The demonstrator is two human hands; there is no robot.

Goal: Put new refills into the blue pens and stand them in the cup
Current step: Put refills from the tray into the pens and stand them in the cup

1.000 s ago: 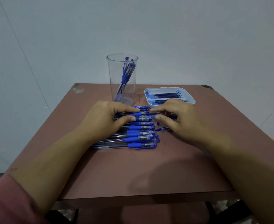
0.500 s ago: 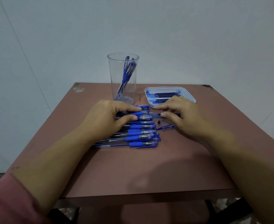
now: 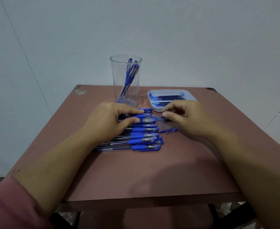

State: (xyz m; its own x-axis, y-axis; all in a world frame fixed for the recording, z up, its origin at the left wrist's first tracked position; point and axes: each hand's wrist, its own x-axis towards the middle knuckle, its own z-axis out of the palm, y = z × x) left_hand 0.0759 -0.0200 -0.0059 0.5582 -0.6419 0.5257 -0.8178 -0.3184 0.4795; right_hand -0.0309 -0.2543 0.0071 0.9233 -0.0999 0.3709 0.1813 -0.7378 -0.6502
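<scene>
Left grip (image 3: 109, 119) pinches a pen (image 3: 142, 115) lying crosswise, tip rightward; right grip (image 3: 187, 118) pinches its cap (image 3: 160, 119).

Pens (image 3: 144, 139) blue, cup (image 3: 119, 80) clear, tray (image 3: 190, 95) white, tbl (image 3: 136, 176) red-brown.

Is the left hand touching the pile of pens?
Touching. The head view shows the left hand resting on top of the pile of pens, its thumb and forefinger pinching one pen with no gap.
</scene>
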